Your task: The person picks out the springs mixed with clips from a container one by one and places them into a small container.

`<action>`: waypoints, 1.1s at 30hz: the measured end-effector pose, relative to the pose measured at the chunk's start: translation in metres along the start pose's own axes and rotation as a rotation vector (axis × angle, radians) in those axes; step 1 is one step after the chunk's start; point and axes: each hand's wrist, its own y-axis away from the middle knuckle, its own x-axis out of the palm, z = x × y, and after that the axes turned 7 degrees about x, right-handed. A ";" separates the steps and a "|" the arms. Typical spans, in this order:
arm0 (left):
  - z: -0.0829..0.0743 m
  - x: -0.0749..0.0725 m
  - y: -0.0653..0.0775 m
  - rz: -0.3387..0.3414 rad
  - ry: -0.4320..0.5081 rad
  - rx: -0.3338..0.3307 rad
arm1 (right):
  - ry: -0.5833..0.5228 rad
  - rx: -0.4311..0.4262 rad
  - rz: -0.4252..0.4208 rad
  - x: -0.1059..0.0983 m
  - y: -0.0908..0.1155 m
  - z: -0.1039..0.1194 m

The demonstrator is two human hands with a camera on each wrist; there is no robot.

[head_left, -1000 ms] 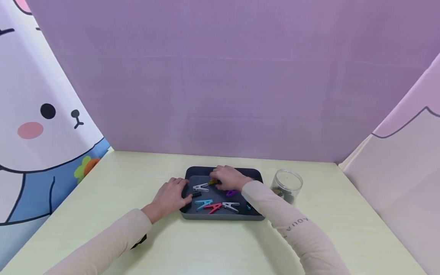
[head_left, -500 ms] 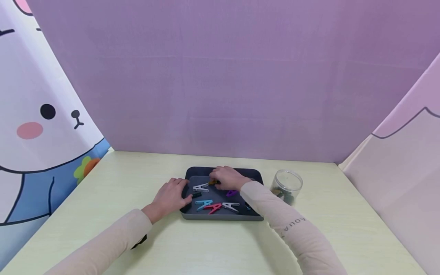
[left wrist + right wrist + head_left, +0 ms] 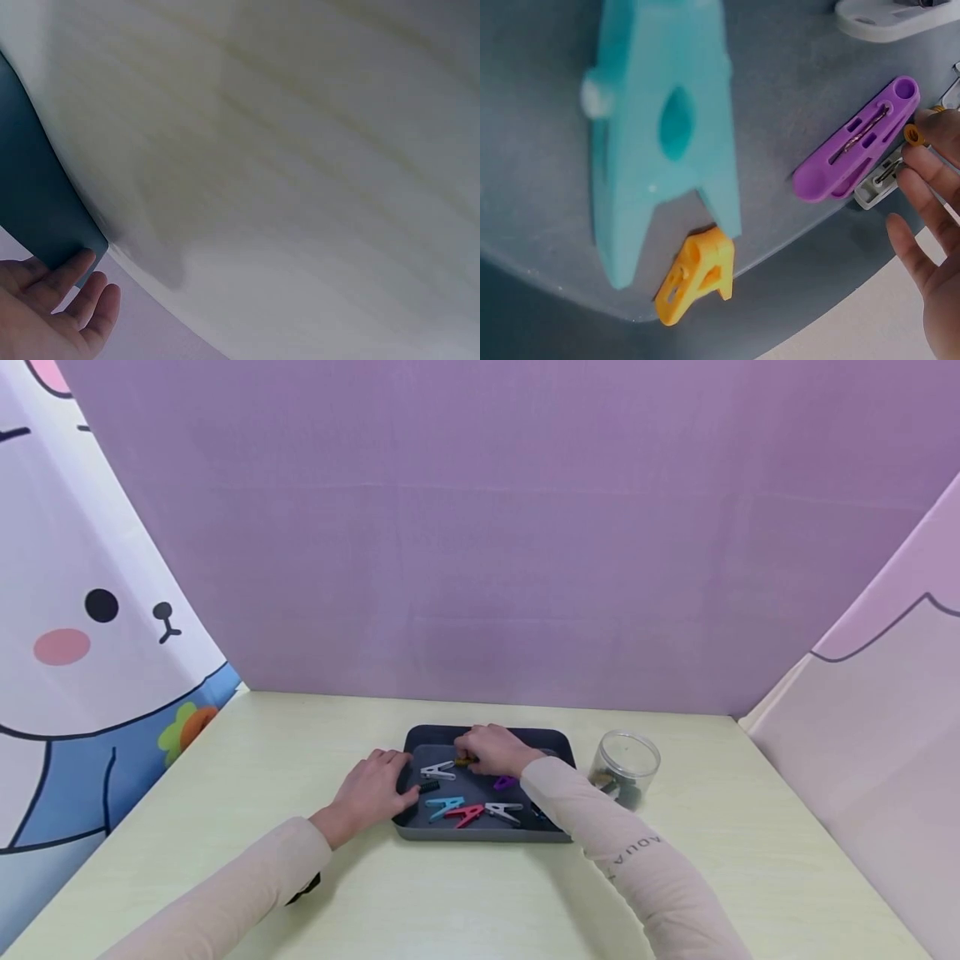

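Observation:
In the head view my left hand (image 3: 371,785) is at the left end of a dark grey tray (image 3: 487,834), its thumb reaching over the rim. The left wrist view has fingertips on the outer wall of the tray (image 3: 45,202) at a corner. My right hand (image 3: 495,750), over the tray's far half, pinches a small yellow ribbed coil (image 3: 462,762), like a spring. In the right wrist view the coil (image 3: 913,135) shows end-on at the fingertips, beside a purple clothespin (image 3: 855,142). A dark ribbed coil (image 3: 429,786) lies by my left thumb.
Around the tray lie clothespins: white (image 3: 437,771), blue (image 3: 446,806), red (image 3: 467,813) and grey (image 3: 503,811). A small yellow clothespin (image 3: 697,274) shows in the right wrist view. Right of the tray stands a clear jar (image 3: 626,768) with dark pieces inside.
My right hand and forearm have shifted slightly left, and more of the yellow coil's ribbing shows at the fingertips. My left hand holds its place.

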 end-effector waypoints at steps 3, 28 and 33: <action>0.000 0.001 0.000 0.002 0.003 -0.001 | 0.001 0.010 0.005 0.001 0.000 0.000; -0.001 0.000 -0.001 0.020 0.000 -0.014 | 0.020 -0.070 -0.068 -0.006 0.007 -0.007; -0.001 0.000 -0.001 0.020 0.003 -0.011 | 0.042 -0.068 -0.065 -0.012 0.010 -0.005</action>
